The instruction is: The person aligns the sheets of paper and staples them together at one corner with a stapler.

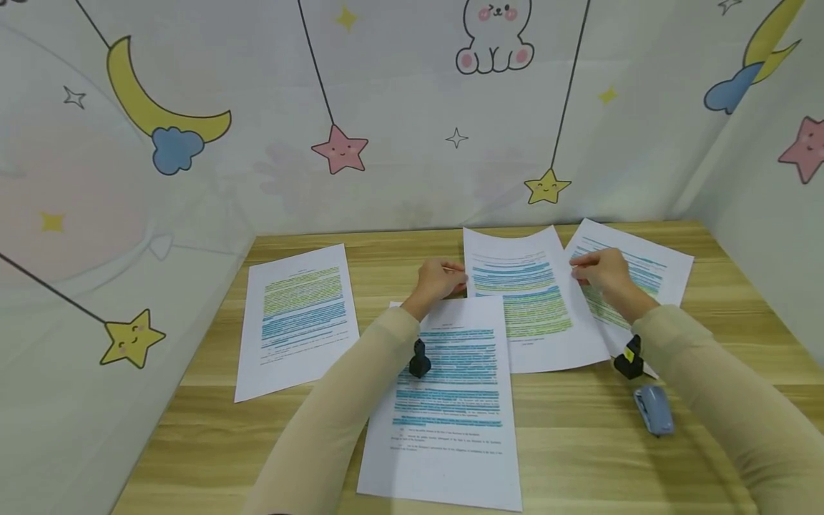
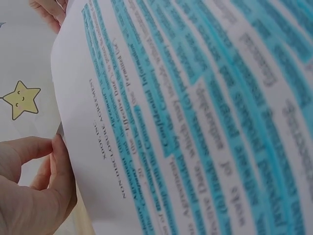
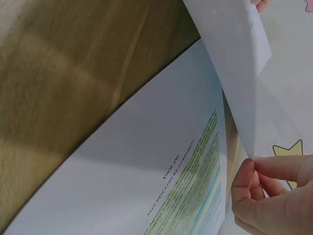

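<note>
Between my two hands, a printed paper sheet with blue and green highlighted lines stands with its top edge bowed. My left hand pinches its left edge between thumb and fingers. At the opposite edge, my right hand pinches it with thumb and forefinger; the right wrist view shows these fingertips at the end of the curved sheet. Under my left forearm lies another highlighted page, which overlaps the held sheet's lower left in the head view. A third page is partly behind my right hand.
A separate highlighted page lies at the left of the wooden table. A small blue-grey stapler rests below my right wrist. Behind the table hangs a pale cloth printed with stars and moons.
</note>
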Tool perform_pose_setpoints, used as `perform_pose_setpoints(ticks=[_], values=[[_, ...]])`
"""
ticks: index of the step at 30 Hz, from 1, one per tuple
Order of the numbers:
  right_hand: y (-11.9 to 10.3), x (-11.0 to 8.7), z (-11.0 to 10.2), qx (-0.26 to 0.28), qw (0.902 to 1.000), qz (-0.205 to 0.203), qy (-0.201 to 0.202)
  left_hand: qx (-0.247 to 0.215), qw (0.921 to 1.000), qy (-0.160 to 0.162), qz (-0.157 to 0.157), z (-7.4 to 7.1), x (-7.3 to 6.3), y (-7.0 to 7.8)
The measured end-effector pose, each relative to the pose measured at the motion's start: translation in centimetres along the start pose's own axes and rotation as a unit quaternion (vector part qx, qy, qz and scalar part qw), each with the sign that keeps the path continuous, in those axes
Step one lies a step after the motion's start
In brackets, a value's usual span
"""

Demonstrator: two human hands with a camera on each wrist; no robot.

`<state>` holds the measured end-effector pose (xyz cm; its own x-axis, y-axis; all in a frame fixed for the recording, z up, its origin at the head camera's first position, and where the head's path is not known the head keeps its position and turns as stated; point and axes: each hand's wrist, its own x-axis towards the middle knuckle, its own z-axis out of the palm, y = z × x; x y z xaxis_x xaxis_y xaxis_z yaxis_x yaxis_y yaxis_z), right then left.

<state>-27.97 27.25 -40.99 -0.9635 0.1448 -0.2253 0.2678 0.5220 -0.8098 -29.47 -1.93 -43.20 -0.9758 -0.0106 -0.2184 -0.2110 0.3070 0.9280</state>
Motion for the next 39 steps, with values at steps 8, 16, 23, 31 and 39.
perform_pose_setpoints(ticks=[8, 16, 23, 31, 39], values=[[-0.4, -0.1, -0.4, -0.001, 1.0, -0.007, 0.002, -0.019, 0.9998, -0.007, 0.008, 0.0, -0.2, 0.3], [-0.7, -0.2, -0.1, 0.018, 0.9998, -0.003, -0.005, -0.021, 0.9998, -0.003, 0.007, -0.2, -0.1, 0.2], [-1.1, -0.4, 0.5, 0.029, 0.9995, 0.001, -0.013, -0.015, 0.9999, 0.004, 0.004, -0.5, 0.1, -0.1], [-1.8, -0.7, -0.2, 0.023, 0.9995, -0.018, -0.013, -0.035, 0.9994, 0.003, -0.005, -0.5, 0.3, 0.0], [-2.6, -0.8, -0.6, 0.019, 0.9995, -0.02, -0.011, -0.047, 0.9989, 0.007, -0.003, -0.6, 0.1, 0.2]])
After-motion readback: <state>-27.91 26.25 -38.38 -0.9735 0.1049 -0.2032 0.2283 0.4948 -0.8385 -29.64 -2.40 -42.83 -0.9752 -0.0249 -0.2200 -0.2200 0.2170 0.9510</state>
